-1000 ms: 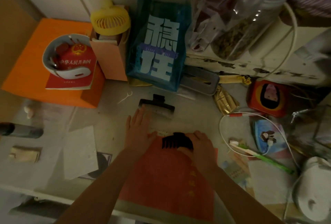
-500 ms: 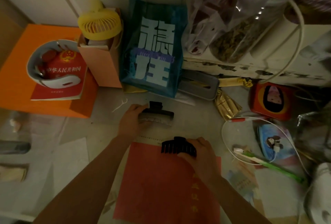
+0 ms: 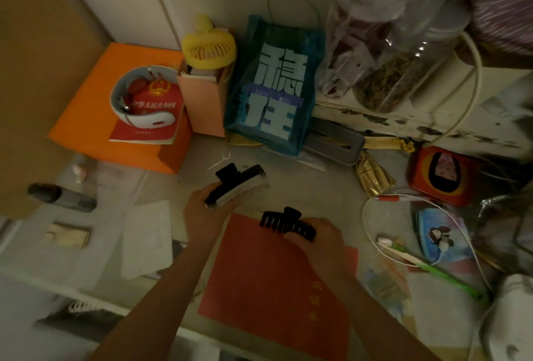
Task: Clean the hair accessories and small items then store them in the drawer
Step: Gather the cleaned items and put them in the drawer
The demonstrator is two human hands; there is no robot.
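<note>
Crowding the surface [image 3: 317, 187] at upper centre, a blue bag [image 3: 274, 86] and orange box [image 3: 95, 118] hem both hands, left hand [image 3: 204, 213] fingers clamped on a black-and-white clip [image 3: 239, 184], right hand [image 3: 320, 242] fingers pinching a black claw clip [image 3: 285, 225].

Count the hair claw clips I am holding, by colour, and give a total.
All-black plastic claw clip, held by the right hand: 1
Black and white plastic claw clip, gripped by the left hand: 1
Total: 2
</note>
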